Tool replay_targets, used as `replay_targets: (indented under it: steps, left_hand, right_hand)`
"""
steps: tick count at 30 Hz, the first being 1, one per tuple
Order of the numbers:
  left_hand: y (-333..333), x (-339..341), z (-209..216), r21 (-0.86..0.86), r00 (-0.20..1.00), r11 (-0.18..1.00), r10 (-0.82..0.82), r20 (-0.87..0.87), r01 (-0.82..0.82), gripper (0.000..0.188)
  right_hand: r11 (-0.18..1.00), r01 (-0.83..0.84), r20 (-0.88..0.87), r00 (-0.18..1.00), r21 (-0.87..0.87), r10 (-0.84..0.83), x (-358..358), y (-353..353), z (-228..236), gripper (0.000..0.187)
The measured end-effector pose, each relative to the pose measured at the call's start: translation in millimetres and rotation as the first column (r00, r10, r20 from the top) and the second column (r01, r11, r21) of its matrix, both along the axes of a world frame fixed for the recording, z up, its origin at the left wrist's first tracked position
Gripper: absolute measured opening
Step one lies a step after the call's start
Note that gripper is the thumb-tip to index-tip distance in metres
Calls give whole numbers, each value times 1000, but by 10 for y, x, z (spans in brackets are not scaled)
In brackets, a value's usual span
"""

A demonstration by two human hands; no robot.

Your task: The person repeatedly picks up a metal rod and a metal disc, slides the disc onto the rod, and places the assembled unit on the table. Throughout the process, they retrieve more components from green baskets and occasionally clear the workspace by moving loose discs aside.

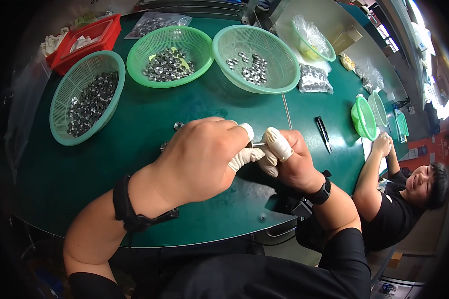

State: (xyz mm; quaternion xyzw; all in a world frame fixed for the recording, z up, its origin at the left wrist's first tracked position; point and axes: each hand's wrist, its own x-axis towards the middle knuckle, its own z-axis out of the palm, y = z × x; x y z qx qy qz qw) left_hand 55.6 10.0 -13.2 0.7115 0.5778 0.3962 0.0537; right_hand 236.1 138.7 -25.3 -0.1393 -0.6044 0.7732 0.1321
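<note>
My left hand [199,154] is closed, its thumb and fingertips pinching one end of a small silver metal pin [258,144] over the table. White finger cots cover the fingertips of both hands. Closed around the pin's other end are the fingers of my right hand [289,154], so only a short length shows between them. Whether a larger part is attached to the pin is hidden by the fingers. Beside my left hand, two small round metal parts, one a flanged disc [178,125] with a centre hole, lie on the green tabletop [134,119].
Mesh baskets of metal parts stand along the back: a teal one [55,114], a bright green one [134,70] and a pale green one [224,65]. A red bin [110,32] is at far left. Black snips [323,133] lie right. Another person [384,204] sits at right.
</note>
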Motion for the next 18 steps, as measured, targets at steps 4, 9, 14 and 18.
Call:
replay_targets:
  steps: [4,9,14,18]
  left_hand:
    - [-12,28,41,-199,962,975,-40,269,96,13]
    - [-21,35,-18,-16,1000,999,-31,4,31,19]
    - [9,51,52,-115,968,988,-69,240,99,29]
    - [12,-6,88,-510,688,785,152,709,351,46]
  right_hand:
    - [983,20,33,999,181,-26,17,-35,51,43]
    - [991,-24,29,999,134,20,27,3,-60,39]
    - [970,7,87,996,243,-29,15,13,41,46]
    - [763,102,-21,993,639,-115,1,116,117,47]
